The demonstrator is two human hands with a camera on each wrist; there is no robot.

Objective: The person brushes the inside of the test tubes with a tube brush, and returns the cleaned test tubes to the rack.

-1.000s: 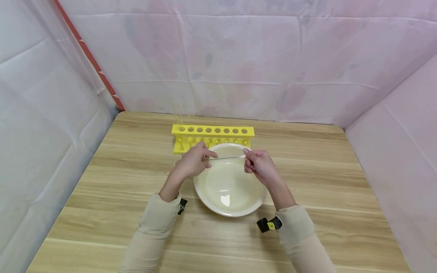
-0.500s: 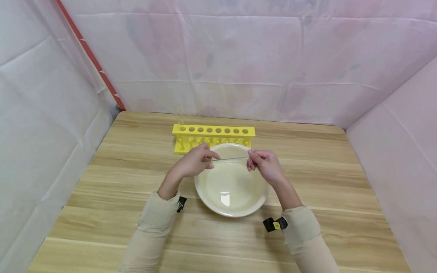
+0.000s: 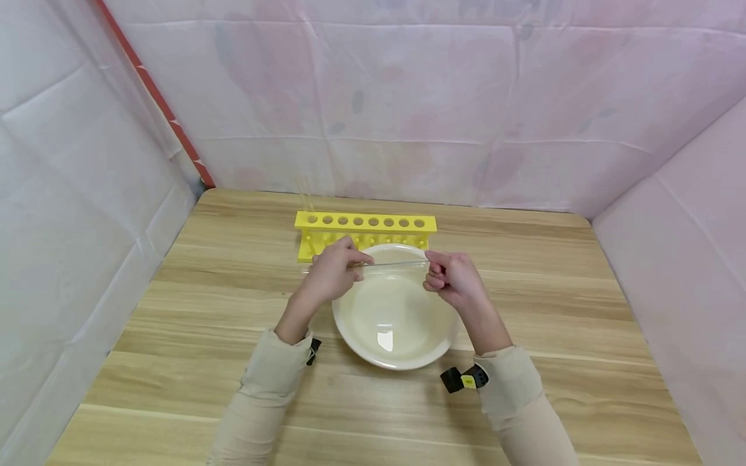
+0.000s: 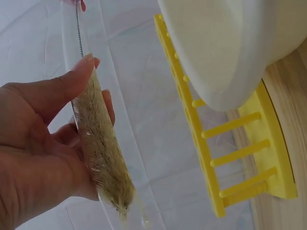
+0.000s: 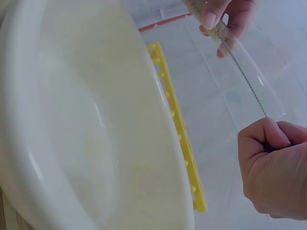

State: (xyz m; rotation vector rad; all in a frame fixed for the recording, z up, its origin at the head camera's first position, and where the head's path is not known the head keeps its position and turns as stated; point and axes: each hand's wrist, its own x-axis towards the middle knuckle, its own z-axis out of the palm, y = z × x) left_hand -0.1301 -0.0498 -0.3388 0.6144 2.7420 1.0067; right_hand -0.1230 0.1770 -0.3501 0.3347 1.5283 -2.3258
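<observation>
My left hand (image 3: 335, 270) grips a clear test tube (image 5: 266, 93) that lies almost level over the far part of a white basin (image 3: 397, 362). Inside the tube sits a test tube brush (image 4: 103, 139), its pale bristles deep in the tube beyond my left thumb. From the tube's mouth, the brush's twisted wire runs to my right hand (image 3: 457, 278), whose curled fingers hold its end; the rest of the handle is hidden in the fist. Behind the basin stands a yellow test tube rack (image 3: 365, 222) with a row of holes and pegs.
Another clear tube (image 3: 305, 194) stands upright in the rack's leftmost hole. The basin covers part of the rack's front. Wooden tabletop (image 3: 373, 414) surrounds everything, with pale cloth walls (image 3: 408, 97) at the back and sides.
My right hand has shifted slightly to the right, and the tube and wire have risen a little. My left hand stays nearly in place. Basin and rack have not moved.
</observation>
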